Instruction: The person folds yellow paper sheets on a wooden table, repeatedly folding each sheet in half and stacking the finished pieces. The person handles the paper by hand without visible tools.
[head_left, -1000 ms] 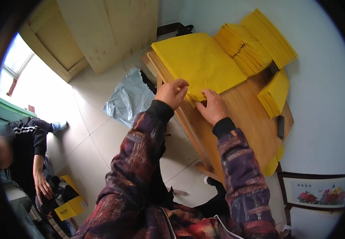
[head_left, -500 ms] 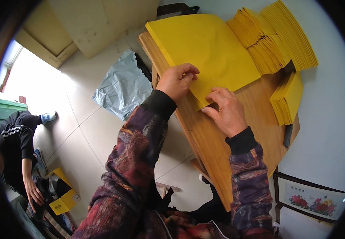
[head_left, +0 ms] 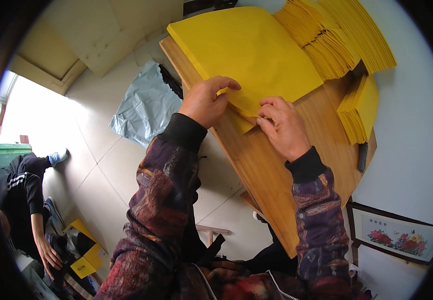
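A large yellow sheet point(head_left: 249, 55), apparently paper, covers the far end of the wooden table point(head_left: 276, 180). My left hand point(head_left: 207, 101) is bent around its near left edge, thumb and index finger curled at the border. At the near edge, my right hand point(head_left: 285, 129) pinches the sheet between thumb and fingers. This edge is raised a little between my hands, and a yellow corner point(head_left: 242, 124) shows beneath it. Some fingertips are hidden by the hands and the sheet.
Bundles of folded yellow pieces point(head_left: 326, 45) lie at the far right against the wall, with a smaller bundle point(head_left: 359, 110) nearer. A grey plastic bag point(head_left: 146, 107) is on the floor. At left, another person's hand point(head_left: 49, 257) is by a yellow box point(head_left: 91, 257). A framed flower picture point(head_left: 396, 235) stands at right.
The near edge of the yellow sheet has risen and bent upward, uncovering a corner beneath. My right hand has moved slightly away from me along with it. The whole view has shifted a little.
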The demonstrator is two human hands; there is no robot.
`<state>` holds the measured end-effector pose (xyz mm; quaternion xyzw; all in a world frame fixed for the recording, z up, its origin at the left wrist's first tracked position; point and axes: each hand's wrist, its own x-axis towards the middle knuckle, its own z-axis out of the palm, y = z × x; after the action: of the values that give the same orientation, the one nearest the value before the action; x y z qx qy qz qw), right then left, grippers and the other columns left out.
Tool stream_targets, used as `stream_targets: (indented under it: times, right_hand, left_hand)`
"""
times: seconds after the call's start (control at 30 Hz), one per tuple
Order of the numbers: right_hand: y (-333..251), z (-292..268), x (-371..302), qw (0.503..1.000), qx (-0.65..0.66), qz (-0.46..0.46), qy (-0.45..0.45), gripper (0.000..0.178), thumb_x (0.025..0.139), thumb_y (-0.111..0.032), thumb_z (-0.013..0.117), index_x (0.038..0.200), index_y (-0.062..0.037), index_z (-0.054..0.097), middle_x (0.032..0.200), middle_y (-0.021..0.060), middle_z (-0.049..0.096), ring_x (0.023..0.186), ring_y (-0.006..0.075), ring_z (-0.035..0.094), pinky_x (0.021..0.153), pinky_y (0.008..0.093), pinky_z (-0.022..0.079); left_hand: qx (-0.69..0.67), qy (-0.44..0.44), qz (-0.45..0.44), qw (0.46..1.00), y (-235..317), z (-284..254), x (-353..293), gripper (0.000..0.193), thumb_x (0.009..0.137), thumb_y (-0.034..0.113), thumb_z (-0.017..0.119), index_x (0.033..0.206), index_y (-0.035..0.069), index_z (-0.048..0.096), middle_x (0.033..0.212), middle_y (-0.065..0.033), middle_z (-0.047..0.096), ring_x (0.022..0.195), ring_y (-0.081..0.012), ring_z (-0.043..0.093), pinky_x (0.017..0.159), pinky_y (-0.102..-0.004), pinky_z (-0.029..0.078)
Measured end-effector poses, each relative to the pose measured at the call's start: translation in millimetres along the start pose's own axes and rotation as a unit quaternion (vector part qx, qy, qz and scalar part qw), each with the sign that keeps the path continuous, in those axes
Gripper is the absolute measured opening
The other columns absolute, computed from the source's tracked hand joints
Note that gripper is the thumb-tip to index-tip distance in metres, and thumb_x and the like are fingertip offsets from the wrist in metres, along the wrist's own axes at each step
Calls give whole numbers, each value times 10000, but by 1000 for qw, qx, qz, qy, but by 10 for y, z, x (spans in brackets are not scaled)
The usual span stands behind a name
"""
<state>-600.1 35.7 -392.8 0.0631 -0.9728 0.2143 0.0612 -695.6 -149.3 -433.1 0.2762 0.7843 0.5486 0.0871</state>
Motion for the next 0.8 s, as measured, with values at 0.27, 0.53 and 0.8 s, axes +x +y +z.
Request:
stream_targets:
  times: [0.27, 0.53, 0.8]
  right_hand:
    - [32, -41, -161, 996, 84, 4, -4, 105, 823, -72, 568, 883, 5, 606, 1049, 156, 589, 966, 332, 549, 835, 369, 445]
    - [-2, -32, -333, 982, 186, 25, 22, 111, 829, -94, 561, 873, 3, 589, 908, 157, 605, 801, 333, 570, 710, 366, 464]
    - [-98, -66, -487, 960, 252, 120, -14, 83, 866, -54, 571, 901, 18, 591, 1004, 100, 601, 928, 178, 563, 830, 264, 437]
  left_hand:
    - [-149, -139, -98, 974, 122, -27, -142, 305, 774, 10, 538, 1067, 22, 620, 1176, -90, 613, 946, -245, 617, 813, -311, 486]
    - [-84, -135, -2, 987, 65, 113, -254, 245, 832, -1, 588, 1075, 4, 612, 1322, -53, 519, 1022, -158, 580, 834, -251, 488]
    - [-97, -139, -83, 982, 175, 185, -386, 126, 879, 48, 575, 966, -18, 636, 1275, -49, 567, 903, -122, 606, 715, -228, 499]
